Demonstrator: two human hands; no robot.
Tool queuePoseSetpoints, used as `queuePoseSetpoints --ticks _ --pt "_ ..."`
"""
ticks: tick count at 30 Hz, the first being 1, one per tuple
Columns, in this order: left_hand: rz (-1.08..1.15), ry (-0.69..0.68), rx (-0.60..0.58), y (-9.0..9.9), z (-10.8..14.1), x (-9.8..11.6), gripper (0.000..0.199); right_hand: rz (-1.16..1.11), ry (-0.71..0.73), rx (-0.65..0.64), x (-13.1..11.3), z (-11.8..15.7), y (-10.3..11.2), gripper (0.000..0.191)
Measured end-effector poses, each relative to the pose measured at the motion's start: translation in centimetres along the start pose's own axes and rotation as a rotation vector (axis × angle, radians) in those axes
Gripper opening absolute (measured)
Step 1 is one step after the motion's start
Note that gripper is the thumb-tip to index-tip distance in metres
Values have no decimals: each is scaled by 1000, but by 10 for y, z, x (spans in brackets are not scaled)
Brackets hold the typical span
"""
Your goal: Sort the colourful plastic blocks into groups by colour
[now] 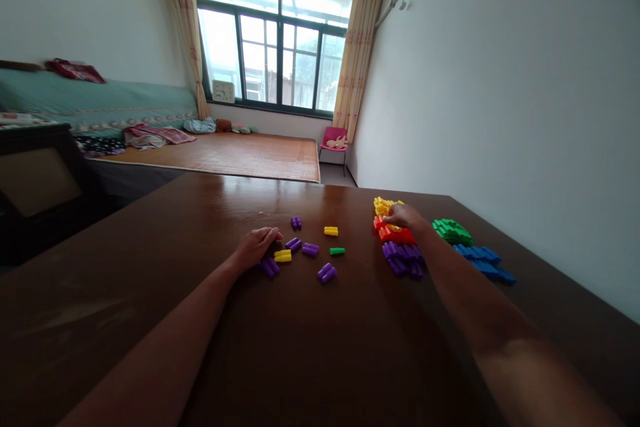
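My left hand [257, 245] rests on the brown table with its fingers loosely bent, beside purple and yellow plastic pieces, and nothing shows in its grasp. Near it lie a purple piece [270, 267], a yellow piece [283, 256] and several more purple ones. My right hand [404, 215] reaches over the sorted heaps, its fingers pinched, with a bit of yellow piece [393, 227] showing under them. Below that hand is the orange-red heap [397, 235]; the yellow heap [384, 205] is just behind it and the purple heap [403, 258] in front.
Right of my forearm are a green heap [452, 231] and a blue heap [484, 261]. A single green piece [337, 251] and another yellow piece [331, 231] lie mid-table. Beyond the table stand a bed [240, 153] and a pink chair [334, 137]; a wall rises on the right.
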State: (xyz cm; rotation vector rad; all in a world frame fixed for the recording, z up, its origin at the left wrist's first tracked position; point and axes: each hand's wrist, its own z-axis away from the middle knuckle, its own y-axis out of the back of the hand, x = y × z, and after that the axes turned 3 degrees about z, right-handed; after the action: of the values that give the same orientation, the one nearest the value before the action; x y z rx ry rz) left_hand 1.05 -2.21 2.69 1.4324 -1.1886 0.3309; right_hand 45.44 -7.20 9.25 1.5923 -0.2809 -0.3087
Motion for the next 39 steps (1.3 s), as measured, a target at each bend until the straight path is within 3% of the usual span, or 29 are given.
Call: queuePoseSetpoints --ticks 3,7,10,14,19,22,25,29,39 --pt "-19 9 -9 0 0 0 55 -135 4 42 13 -12 -3 23" --pt "-30 -9 -5 1 0 -2 55 -314 -102 177 41 -45 -4 28" --pt "-23 -3 -2 1 0 -2 55 -258 -181 152 51 -66 -15 25" --pt "12 18 3 1 0 -2 55 -162 -205 130 43 -76 -32 33" --pt "10 35 -5 1 -1 -3 56 -179 -48 158 31 -60 -14 39" --pt "7 35 -1 1 -1 -3 55 -175 107 -44 27 -35 3 33" --pt "0 24 -3 1 -2 -3 54 -114 185 -212 22 -10 8 30" --pt "-40 -1 -12 1 -2 -1 53 -59 190 -102 16 8 -1 13" --pt "-31 28 -19 1 -2 -2 54 -66 197 -60 15 12 -5 26"
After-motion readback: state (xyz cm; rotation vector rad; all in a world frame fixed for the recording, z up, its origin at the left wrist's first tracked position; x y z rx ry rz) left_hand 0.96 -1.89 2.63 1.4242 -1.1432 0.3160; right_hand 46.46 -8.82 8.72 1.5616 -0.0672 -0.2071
